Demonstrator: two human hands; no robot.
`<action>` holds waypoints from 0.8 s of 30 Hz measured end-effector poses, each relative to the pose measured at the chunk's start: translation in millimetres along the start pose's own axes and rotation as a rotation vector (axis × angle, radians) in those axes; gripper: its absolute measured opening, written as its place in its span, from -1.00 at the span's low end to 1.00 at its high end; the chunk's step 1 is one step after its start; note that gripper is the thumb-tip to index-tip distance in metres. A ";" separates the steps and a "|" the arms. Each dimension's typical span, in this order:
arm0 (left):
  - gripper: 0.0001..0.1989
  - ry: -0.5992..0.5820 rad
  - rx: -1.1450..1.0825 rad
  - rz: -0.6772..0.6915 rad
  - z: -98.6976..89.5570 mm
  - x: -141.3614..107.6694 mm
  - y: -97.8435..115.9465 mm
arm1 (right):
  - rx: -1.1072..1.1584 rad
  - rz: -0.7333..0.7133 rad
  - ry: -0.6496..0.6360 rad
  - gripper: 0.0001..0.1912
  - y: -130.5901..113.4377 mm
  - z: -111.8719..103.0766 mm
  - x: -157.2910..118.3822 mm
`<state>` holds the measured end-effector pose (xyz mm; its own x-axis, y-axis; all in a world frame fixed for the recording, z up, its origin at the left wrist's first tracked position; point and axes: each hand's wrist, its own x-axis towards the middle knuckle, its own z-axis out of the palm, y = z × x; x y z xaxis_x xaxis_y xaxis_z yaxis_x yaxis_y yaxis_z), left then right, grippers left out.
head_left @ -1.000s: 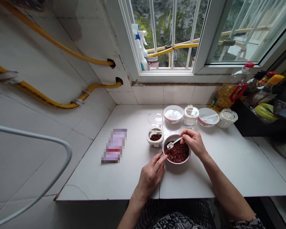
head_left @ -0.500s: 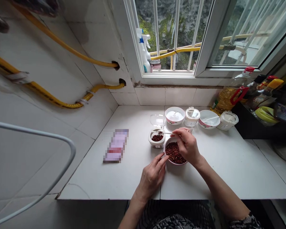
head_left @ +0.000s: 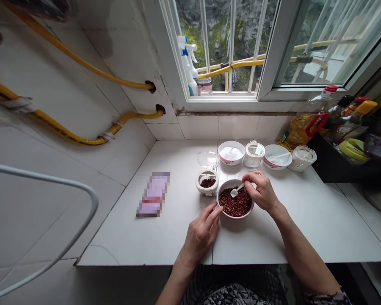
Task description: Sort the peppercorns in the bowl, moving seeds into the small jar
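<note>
A small white plastic spoon (head_left: 234, 192) is pinched by its handle in my right hand (head_left: 260, 191), its scoop just over the reddish-brown peppercorns (head_left: 235, 206). They fill much of a round bowl with a pink rim (head_left: 253, 207). At the bowl's left side, my left hand (head_left: 201, 228) has its fingertips on the rim and holds the bowl steady. Left of the bowl stands a white spice jar (head_left: 207, 190), its clear lid (head_left: 208, 159) flipped up, with more peppercorns inside.
Behind stand a bowl of white grains (head_left: 231, 160), a closed jar (head_left: 254, 160), a second bowl with a spoon (head_left: 277, 165) and another jar (head_left: 301, 164). An oil bottle (head_left: 300, 126) is at the back right. A purple blurred packet (head_left: 154, 195) lies to the left.
My right hand has brought the spoon from over the open jar back to the right, above the peppercorn bowl. The scoop now looks empty. My left hand stays at the rim.
</note>
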<state>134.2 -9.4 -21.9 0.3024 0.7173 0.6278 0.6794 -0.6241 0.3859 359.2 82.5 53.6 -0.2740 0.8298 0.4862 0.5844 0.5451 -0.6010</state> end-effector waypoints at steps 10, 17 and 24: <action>-0.52 0.002 0.003 -0.011 1.1 -0.9 -0.2 | 0.125 0.094 -0.032 -0.79 0.4 3.6 -1.1; -0.56 0.005 0.005 -0.002 0.6 0.1 -0.1 | 0.079 0.066 -0.047 -0.79 2.9 11.4 -1.2; -0.57 0.006 0.009 0.007 -0.1 1.0 0.8 | 0.180 0.107 -0.072 -0.79 -2.0 14.5 -1.5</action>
<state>134.9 -9.2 -20.9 0.3028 0.7112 0.6344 0.6832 -0.6261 0.3758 347.4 81.9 44.9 -0.2753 0.8868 0.3712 0.4690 0.4610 -0.7534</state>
